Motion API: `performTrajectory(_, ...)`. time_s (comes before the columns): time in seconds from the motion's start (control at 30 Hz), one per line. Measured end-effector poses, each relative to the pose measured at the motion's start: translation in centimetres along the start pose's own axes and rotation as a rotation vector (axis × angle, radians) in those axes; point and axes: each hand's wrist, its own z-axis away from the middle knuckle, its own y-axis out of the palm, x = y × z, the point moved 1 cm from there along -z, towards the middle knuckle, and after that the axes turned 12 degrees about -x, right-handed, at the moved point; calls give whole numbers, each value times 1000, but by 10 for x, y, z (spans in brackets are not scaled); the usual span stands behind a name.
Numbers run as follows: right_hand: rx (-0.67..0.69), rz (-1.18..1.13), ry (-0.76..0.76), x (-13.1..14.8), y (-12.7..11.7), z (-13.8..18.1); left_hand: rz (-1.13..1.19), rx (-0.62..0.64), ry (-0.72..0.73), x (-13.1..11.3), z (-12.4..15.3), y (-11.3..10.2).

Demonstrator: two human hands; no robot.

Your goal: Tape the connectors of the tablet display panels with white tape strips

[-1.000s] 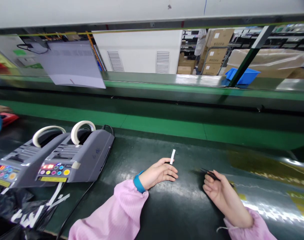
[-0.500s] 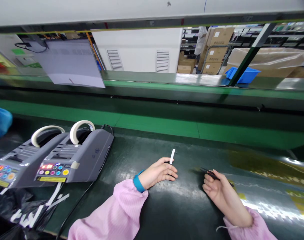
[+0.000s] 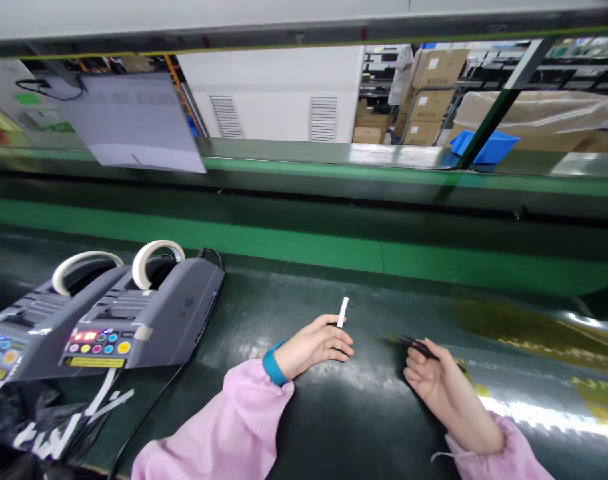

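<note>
My left hand rests on the dark green bench mat, fingers curled, pinching a short white tape strip that sticks up from the fingertips. My right hand lies a little to the right, palm turned inward, fingers closed on thin black tweezers whose tips point left. Both arms wear pink sleeves, and a blue band circles the left wrist. The two hands are apart, not touching.
Two grey tape dispensers with white rolls and coloured buttons stand at the left, cut strips hanging below them over black bags. A green conveyor runs across behind. A hanging paper sheet, cartons and a blue bin lie beyond.
Both hands stay where they were. The view has drifted slightly. The co-worker's blue sleeve and red object at the far left are gone from view.
</note>
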Motion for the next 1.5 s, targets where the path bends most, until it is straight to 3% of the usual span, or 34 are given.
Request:
performTrajectory(0.53, 38, -24, -53, 2, 6, 2, -29, 5, 10, -4, 0, 2)
performTrajectory(0.63, 82, 42, -187, 0, 6, 3, -29, 0, 5, -5, 0, 3)
performTrajectory(0.83, 114, 351, -630, -4, -3, 10, -40, -5, 3, -7, -1, 3)
performTrajectory(0.93, 111, 421, -734, -3, -5, 13, -47, -14, 0, -6, -1, 2)
performTrajectory(1.27, 91, 439, -619, -1, -8, 9, -46, -17, 4, -8, -3, 1)
performTrajectory(1.5, 26, 353, -697, -4, -7, 11, -40, -17, -2, -9, -2, 1)
